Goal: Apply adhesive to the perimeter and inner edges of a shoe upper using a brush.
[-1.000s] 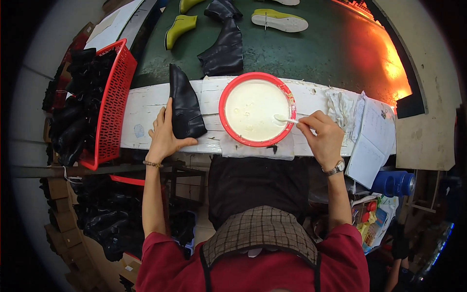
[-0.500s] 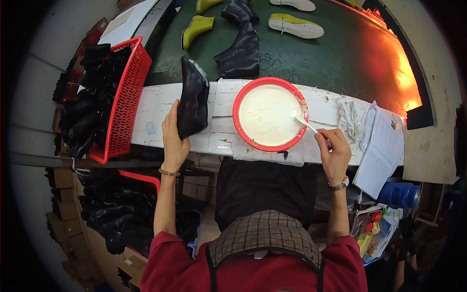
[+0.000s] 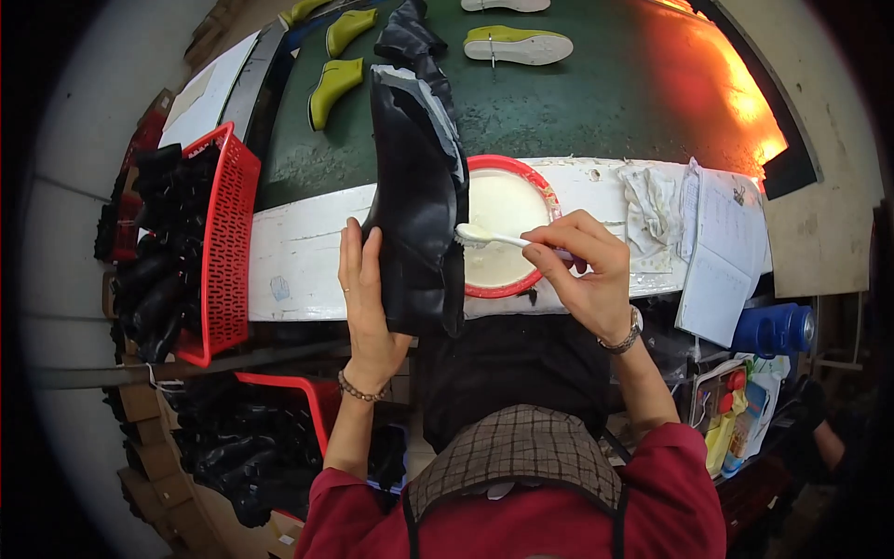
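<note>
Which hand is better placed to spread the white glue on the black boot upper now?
The right hand, probably. It holds the brush, whose tip already meets the black boot upper beside the red glue bowl. The left hand is busy holding the upper.

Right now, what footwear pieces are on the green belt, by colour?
Yellow-green boot uppers: 3
Yellow-green soled shoes: 2
Black boot uppers on the belt: 1
Total: 6, not counting the black boot upper held up in the left hand.
</note>
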